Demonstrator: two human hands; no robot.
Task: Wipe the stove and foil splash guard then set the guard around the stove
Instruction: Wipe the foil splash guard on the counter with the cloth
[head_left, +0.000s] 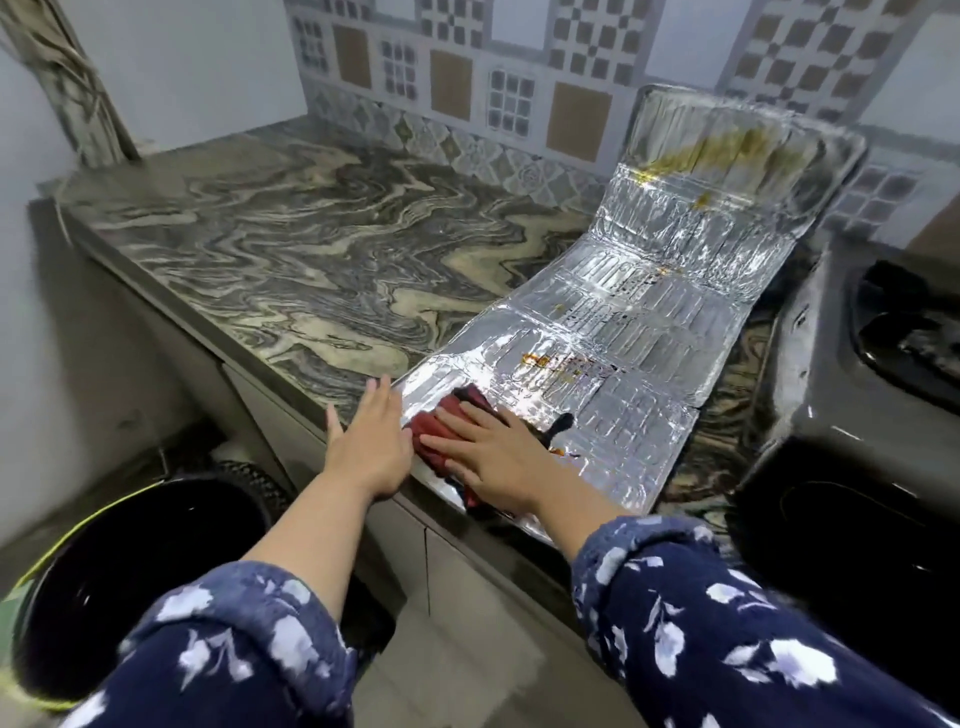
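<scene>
The foil splash guard (639, 322) lies unfolded on the marble counter, its far panel leaning up against the tiled wall. Brown and yellow grease stains show on its middle and top panels. My right hand (493, 452) presses flat on a red cloth (441, 423) at the guard's near left corner. My left hand (371, 441) rests flat, fingers apart, on the counter edge and touches the guard's left rim. The black stove (852, 415) stands to the right of the guard, partly cut off by the frame.
The marble counter (291, 260) stretches to the left and back to the tiled wall (467, 78). A black round bin with a yellow-green rim (124, 577) stands on the floor below the counter's front edge.
</scene>
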